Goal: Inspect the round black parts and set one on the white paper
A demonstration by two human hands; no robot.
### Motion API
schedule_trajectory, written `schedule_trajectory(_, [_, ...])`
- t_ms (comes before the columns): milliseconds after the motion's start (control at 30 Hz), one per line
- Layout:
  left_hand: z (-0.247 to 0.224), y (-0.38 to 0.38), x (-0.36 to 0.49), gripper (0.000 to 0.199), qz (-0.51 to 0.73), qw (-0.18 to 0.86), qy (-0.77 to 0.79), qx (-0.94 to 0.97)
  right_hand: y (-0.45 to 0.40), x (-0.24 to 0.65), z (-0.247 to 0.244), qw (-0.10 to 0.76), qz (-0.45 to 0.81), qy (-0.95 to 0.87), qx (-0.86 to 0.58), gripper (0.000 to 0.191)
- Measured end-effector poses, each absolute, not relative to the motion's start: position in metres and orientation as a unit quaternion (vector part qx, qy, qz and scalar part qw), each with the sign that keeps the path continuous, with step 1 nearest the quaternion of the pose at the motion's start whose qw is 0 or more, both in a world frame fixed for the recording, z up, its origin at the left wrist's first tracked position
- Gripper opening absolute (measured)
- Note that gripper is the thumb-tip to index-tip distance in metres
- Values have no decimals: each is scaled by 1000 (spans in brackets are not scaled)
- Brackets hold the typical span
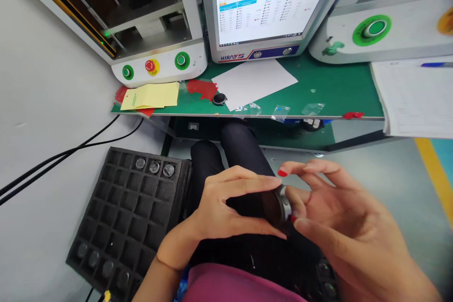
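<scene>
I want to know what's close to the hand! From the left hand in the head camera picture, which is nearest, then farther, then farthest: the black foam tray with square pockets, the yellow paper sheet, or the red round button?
From the left hand:
1. Black foam tray with square pockets, on the floor just left of the hand.
2. Yellow paper sheet, up on the green bench edge.
3. Red round button, behind it on the white machine front.
</scene>
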State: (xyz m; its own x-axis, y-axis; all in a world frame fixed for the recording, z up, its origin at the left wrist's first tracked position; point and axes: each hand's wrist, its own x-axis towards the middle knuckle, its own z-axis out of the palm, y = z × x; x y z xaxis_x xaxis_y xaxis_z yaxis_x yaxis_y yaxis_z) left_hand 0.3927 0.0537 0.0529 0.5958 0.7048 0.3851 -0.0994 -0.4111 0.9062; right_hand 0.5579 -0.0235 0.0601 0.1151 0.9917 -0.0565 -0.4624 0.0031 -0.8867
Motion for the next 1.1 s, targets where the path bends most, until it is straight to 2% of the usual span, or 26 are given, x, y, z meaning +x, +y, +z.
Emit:
schedule_trajectory(333, [54,56,395,71,397,499,193,746,-20,556,62,629,568,-308,-433,39])
schedule_trajectory(667, [54,58,394,67,401,485,193,753,-17,556,61,621,608,-274,-410,36])
schedule_trajectory(800, [53,60,393,69,407,489,168,753,-18,551,58,613,642,-235,-395,47])
schedule_trajectory(967, [46,59,394,72,388,570,158,707,-20,544,51,630,629,-173,-421,66])
schedule_trajectory(1100, [47,51,400,61,325,755,146,550,-26,542,53,656,550,-238,-458,63])
